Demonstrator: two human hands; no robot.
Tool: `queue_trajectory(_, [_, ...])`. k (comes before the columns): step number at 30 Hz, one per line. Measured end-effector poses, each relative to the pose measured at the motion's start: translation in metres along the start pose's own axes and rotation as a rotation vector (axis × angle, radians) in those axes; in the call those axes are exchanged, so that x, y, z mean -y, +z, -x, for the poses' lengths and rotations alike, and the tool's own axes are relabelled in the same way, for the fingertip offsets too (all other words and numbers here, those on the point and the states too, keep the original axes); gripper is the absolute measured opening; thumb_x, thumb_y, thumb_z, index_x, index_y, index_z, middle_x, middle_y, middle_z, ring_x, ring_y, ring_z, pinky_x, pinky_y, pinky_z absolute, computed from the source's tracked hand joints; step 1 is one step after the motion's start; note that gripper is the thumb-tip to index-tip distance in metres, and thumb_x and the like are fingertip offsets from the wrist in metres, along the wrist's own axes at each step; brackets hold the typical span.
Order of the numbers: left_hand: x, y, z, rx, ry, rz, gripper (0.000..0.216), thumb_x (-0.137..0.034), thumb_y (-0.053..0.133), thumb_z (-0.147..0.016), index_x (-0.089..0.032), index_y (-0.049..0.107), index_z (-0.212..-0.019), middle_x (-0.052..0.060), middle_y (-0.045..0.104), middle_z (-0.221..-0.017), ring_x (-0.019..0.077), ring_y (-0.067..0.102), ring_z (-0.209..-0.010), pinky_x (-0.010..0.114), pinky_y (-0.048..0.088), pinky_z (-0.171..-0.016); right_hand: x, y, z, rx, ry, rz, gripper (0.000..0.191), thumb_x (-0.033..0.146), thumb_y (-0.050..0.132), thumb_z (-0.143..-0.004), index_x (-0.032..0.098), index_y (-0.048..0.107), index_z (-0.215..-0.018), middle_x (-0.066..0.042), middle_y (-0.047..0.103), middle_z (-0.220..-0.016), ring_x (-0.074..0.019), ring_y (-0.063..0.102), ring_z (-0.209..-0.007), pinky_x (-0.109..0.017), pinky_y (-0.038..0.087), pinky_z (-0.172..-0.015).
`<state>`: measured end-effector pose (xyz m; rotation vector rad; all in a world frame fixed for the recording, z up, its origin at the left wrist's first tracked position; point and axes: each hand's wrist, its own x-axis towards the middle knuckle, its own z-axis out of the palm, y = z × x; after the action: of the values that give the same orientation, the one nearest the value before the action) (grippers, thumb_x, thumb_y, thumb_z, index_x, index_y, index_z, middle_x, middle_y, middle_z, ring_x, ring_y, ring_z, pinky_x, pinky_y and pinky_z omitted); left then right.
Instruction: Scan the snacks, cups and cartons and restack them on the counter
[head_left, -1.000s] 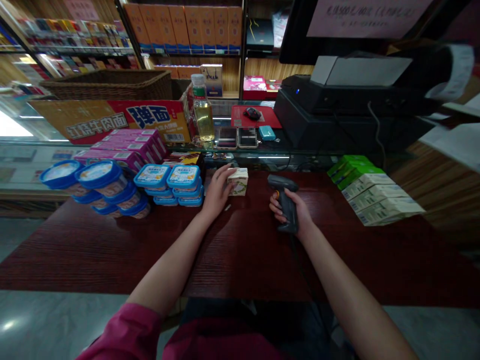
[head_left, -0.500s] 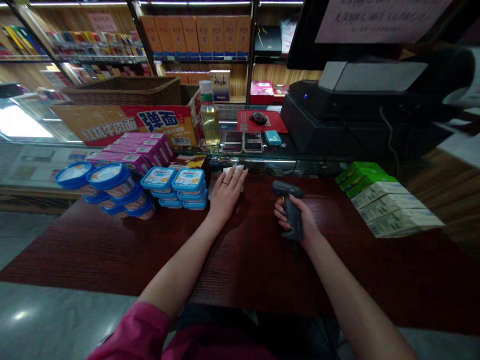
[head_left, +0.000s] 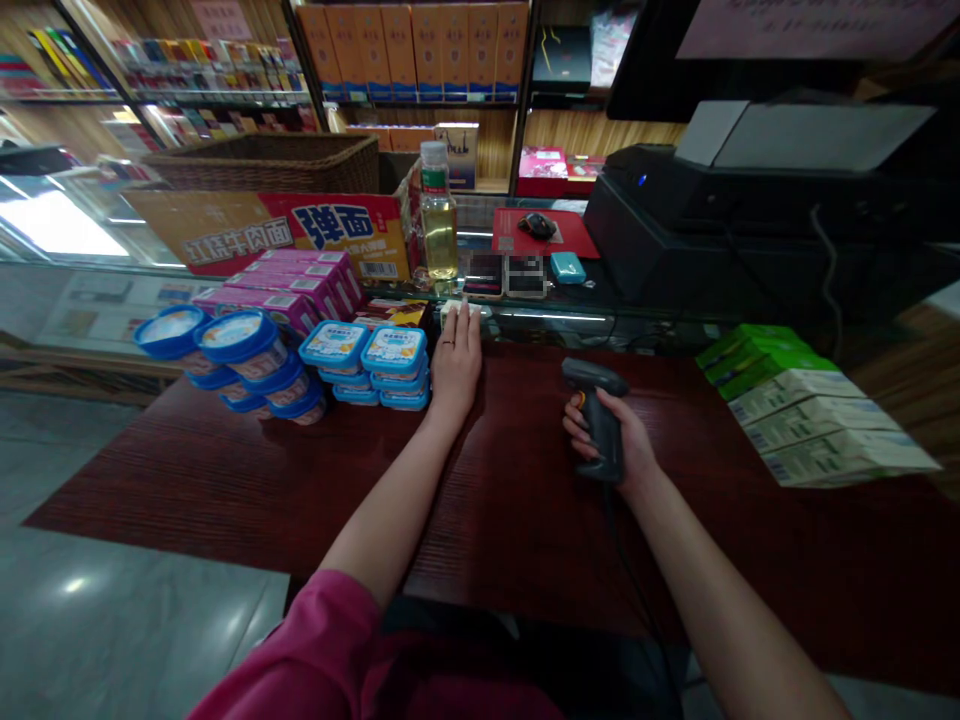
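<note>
My left hand (head_left: 457,358) lies flat with its fingers stretched forward over a small pale box (head_left: 448,309), which is mostly hidden beneath it at the far edge of the dark red counter (head_left: 300,470). A ring shows on one finger. My right hand (head_left: 619,440) is wrapped round the grip of a dark barcode scanner (head_left: 596,410), held upright with its head pointing away from me. The scanner's cable runs down along my right forearm.
Blue-lidded tubs (head_left: 240,345) and flat blue packs (head_left: 375,365) are stacked left of my left hand, with pink boxes (head_left: 292,285) behind. Green and white cartons (head_left: 810,420) lie at the right. A bottle (head_left: 437,215), a noodle box (head_left: 300,228) and a black till machine (head_left: 735,220) stand beyond.
My left hand has pushed the small pale box away from me toward the glass case, and now covers most of it. My right hand still holds the scanner.
</note>
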<state>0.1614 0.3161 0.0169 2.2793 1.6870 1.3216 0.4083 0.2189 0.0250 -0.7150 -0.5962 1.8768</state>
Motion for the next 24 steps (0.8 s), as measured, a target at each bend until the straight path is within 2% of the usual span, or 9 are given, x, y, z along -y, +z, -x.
queue_trajectory(6, [0.003, 0.007, 0.001, -0.039, -0.022, -0.004, 0.059, -0.008, 0.024, -0.103, -0.013, 0.039, -0.159, 0.016, 0.031, -0.169, 0.0293, 0.019, -0.161, 0.056, 0.027, -0.129, 0.001, -0.001, 0.000, -0.018, -0.009, 0.001, 0.021, 0.038, 0.065, -0.089, 0.018, 0.057, -0.090, 0.000, 0.048, -0.072, -0.0105, 0.040, -0.051, -0.015, 0.037, -0.032])
queue_trajectory(12, [0.003, 0.009, -0.005, -0.051, -0.063, -0.086, 0.058, -0.008, 0.027, -0.102, -0.012, 0.039, -0.159, 0.016, 0.034, -0.168, 0.0276, 0.021, -0.160, 0.051, 0.026, -0.130, 0.000, -0.002, -0.001, -0.007, -0.012, 0.008, 0.023, 0.039, 0.066, -0.088, 0.017, 0.058, -0.090, 0.000, 0.049, -0.071, -0.0099, 0.040, -0.051, -0.015, 0.037, -0.032])
queue_trajectory(17, [0.000, 0.003, -0.003, 0.002, -0.059, -0.205, 0.061, -0.006, 0.030, -0.100, -0.009, 0.032, -0.161, 0.017, 0.028, -0.170, 0.0289, 0.018, -0.161, 0.051, 0.026, -0.130, -0.001, -0.004, -0.003, 0.015, -0.007, -0.004, 0.024, 0.040, 0.067, -0.088, 0.017, 0.058, -0.090, 0.001, 0.050, -0.071, -0.0096, 0.041, -0.050, -0.015, 0.037, -0.033])
queue_trajectory(21, [-0.014, -0.004, 0.015, -0.017, 0.034, -0.050, 0.064, -0.016, 0.047, -0.099, -0.014, 0.033, -0.162, 0.012, 0.026, -0.171, 0.0352, 0.014, -0.161, 0.056, 0.013, -0.133, 0.007, 0.000, -0.001, 0.013, -0.066, -0.007, 0.023, 0.041, 0.064, -0.089, 0.018, 0.057, -0.089, 0.002, 0.050, -0.070, -0.0092, 0.039, -0.049, -0.014, 0.034, -0.033])
queue_trajectory(24, [-0.036, 0.005, 0.032, 0.028, 0.179, 0.159, 0.061, -0.021, 0.052, -0.099, -0.021, 0.041, -0.160, 0.008, 0.030, -0.170, 0.0375, 0.019, -0.159, 0.052, 0.011, -0.134, 0.020, 0.001, 0.006, 0.009, -0.177, -0.011, 0.026, 0.043, 0.063, -0.089, 0.018, 0.057, -0.087, 0.002, 0.048, -0.068, -0.0089, 0.039, -0.048, -0.015, 0.032, -0.032])
